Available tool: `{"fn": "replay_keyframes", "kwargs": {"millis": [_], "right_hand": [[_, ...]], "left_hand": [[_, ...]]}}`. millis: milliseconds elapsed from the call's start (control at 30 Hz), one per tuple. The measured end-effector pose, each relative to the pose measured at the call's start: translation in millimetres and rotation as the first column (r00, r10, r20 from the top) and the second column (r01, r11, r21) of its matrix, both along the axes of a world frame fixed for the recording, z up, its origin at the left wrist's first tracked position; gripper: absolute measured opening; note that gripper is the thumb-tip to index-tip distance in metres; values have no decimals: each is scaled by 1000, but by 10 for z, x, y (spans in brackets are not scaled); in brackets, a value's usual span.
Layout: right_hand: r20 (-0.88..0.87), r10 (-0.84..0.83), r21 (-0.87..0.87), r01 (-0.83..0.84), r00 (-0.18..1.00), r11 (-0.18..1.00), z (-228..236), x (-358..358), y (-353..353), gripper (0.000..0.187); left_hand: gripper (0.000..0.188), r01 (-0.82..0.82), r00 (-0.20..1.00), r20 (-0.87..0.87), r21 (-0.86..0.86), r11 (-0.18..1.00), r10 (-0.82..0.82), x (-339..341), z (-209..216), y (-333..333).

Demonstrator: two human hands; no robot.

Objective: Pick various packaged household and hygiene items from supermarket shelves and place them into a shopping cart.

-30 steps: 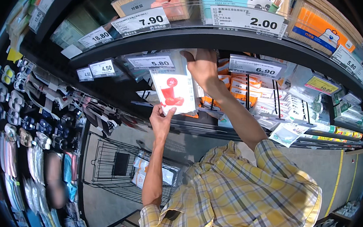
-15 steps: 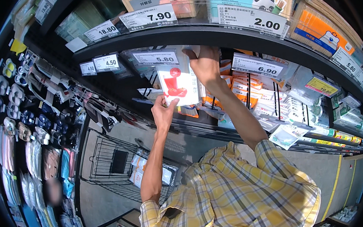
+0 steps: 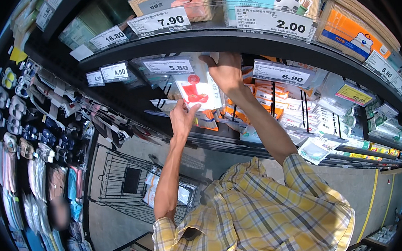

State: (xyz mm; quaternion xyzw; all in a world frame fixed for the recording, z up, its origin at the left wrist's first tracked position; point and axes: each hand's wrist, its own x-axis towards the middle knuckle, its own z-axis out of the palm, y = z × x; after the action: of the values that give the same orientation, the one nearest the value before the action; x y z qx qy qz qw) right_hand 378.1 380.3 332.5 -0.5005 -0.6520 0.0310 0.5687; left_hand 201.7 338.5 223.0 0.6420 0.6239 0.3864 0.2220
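A flat white plastic packet [image 3: 196, 98] with a red cup and tomato picture hangs among the goods under a black shelf edge. Its upper part goes behind a white price tag [image 3: 169, 66]. My left hand [image 3: 182, 119] pinches the lower left corner, thumb on the front. Higher up, my right hand [image 3: 226, 74] grips the packet's upper right edge, with its fingertips partly hidden under the shelf. Orange-and-white packets [image 3: 270, 103] hang to the right, close to my right forearm.
Boxes of toothpicks [image 3: 172, 5] line the shelf above my hands. Below on the left stands a black wire shopping cart [image 3: 115, 179] with packages inside. Slippers and sandals [image 3: 17, 107] hang on the far left rack. Black display hooks [image 3: 272, 98] stick out between the packets.
The packet has shifted slightly upward against the price tag, and my left hand has risen with it. My right hand stays at the packet's upper edge. The view has moved a little.
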Motion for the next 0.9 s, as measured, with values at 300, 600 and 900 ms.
{"fn": "replay_keyframes", "kwargs": {"millis": [300, 600, 900], "right_hand": [[70, -28, -64, 33, 997, 997, -53, 17, -7, 33], [-4, 69, -7, -69, 998, 998, -148, 32, -31, 36], [-65, 126, -109, -133, 990, 985, -79, 24, -171, 35]], "left_hand": [[37, 107, 994, -31, 91, 990, -104, -84, -79, 131], [35, 82, 990, -110, -32, 996, -85, -137, -138, 147], [39, 56, 989, -139, 43, 998, -50, -128, -122, 89]]}}
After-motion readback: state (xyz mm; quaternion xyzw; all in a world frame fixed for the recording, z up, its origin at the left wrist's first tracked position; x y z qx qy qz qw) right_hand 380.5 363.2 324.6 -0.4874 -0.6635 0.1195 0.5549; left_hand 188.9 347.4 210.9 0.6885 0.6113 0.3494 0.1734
